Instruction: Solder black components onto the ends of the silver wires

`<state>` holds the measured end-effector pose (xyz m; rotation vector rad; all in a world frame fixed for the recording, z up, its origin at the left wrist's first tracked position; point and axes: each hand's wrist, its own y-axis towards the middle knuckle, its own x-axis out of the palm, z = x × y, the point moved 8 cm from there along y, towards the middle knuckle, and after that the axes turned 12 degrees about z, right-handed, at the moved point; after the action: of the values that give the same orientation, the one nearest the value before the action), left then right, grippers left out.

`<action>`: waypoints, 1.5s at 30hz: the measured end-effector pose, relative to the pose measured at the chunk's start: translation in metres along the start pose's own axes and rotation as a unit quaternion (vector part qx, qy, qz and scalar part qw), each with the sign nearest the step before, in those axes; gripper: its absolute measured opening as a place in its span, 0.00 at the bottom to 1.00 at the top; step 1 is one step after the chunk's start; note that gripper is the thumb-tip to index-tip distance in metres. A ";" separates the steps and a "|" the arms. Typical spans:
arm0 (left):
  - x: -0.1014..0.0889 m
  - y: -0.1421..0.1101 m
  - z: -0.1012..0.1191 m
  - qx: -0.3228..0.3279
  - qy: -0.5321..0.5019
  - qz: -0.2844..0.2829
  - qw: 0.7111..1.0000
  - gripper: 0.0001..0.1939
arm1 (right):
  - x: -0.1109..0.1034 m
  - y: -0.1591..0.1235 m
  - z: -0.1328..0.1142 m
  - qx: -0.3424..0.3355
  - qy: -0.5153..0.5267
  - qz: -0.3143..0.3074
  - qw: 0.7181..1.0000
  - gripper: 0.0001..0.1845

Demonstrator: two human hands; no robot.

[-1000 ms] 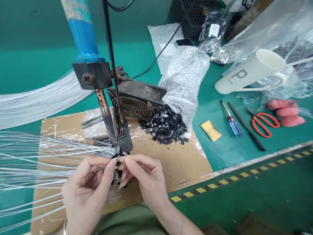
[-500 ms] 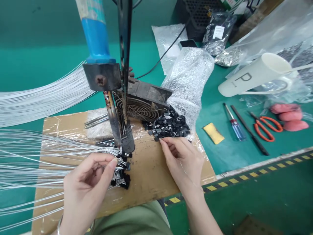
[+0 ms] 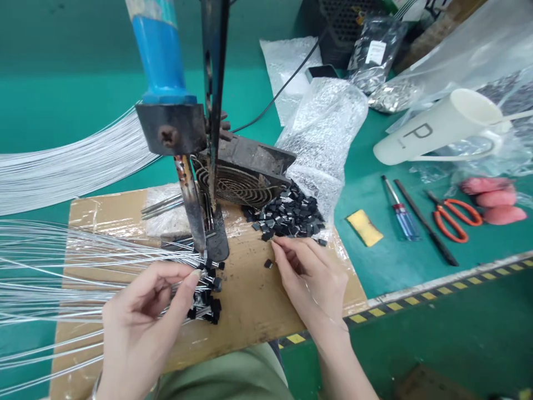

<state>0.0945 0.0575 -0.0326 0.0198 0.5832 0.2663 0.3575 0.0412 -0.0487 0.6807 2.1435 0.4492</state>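
Note:
Below the tip of the soldering iron (image 3: 192, 205), my left hand (image 3: 147, 311) pinches a thin white wire between thumb and forefinger; the grip itself is partly hidden. Around its fingertips lie wire ends (image 3: 213, 311) fitted with small black connectors. My right hand (image 3: 310, 272) is at the near edge of a pile of black connectors (image 3: 291, 214), thumb and fingers closed together. What is between them, if anything, cannot be made out. One loose connector (image 3: 268, 263) lies on the cardboard (image 3: 250, 305), just left of the right hand.
Behind the iron stands a dirty fan (image 3: 245, 172). A bundle of white wires (image 3: 75, 169) fans in from the left. To the right are a yellow sponge (image 3: 365, 228), a screwdriver (image 3: 403, 214), a black rod (image 3: 427, 222), orange-handled scissors (image 3: 457, 216) and a white mug (image 3: 437, 130).
A single black connector now lies apart from the pile, nearer to me on the cardboard. My right hand has shifted slightly; the left keeps its pinch below the iron.

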 end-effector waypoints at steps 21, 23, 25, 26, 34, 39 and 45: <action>0.001 0.000 0.000 -0.029 0.009 -0.005 1.000 0.05 | 0.003 -0.014 -0.003 0.066 0.065 -0.136 0.986 0.08; 0.000 0.000 0.002 -0.027 0.011 -0.005 1.000 0.06 | 0.003 -0.014 -0.004 0.097 0.087 -0.120 0.984 0.07; 0.000 0.000 0.002 -0.029 0.017 -0.004 0.999 0.06 | 0.003 -0.013 -0.005 0.136 0.123 -0.104 0.978 0.05; 0.000 0.000 0.001 -0.030 0.019 -0.005 0.999 0.05 | 0.004 -0.013 -0.006 0.156 0.146 -0.099 0.972 0.05; 0.000 0.000 -0.003 -0.049 0.005 -0.024 0.999 0.05 | 0.023 -0.015 -0.022 0.311 0.337 -0.110 0.882 0.04; 0.002 0.000 -0.005 -0.060 -0.005 -0.043 0.997 0.04 | 0.036 -0.023 -0.027 0.423 0.398 -0.111 0.807 0.03; 0.011 0.003 0.009 -0.082 -0.058 -0.072 0.992 0.03 | 0.055 -0.036 -0.037 0.459 0.461 -0.131 0.748 0.10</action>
<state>0.1075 0.0632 -0.0302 -0.1643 0.4434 0.1703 0.2883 0.0429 -0.0786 0.7046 3.3790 -0.6684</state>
